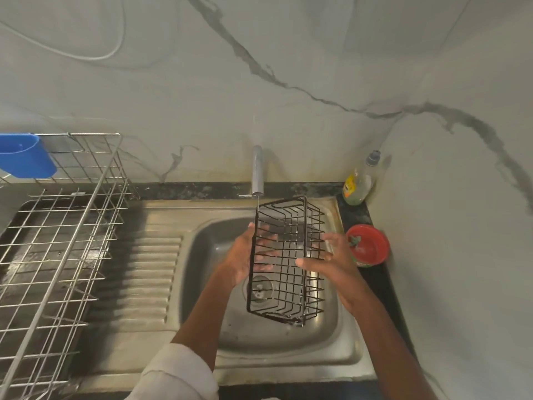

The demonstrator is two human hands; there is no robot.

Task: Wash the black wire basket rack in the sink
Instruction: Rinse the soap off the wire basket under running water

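Rack: black wire basket rack (285, 261) held tilted above steel sink (323, 339), likely so tap (257, 171) water reaches it.
Grip: left hand (245, 255) fingers spread, supporting left side; right hand (331, 261) open, steadying right.

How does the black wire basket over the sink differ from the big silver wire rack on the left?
The black wire basket is dark, smaller, and held tilted between the left hand and right hand. The silver wire dish rack is shiny, larger, and stands untouched on the counter. Both are open wire grids.
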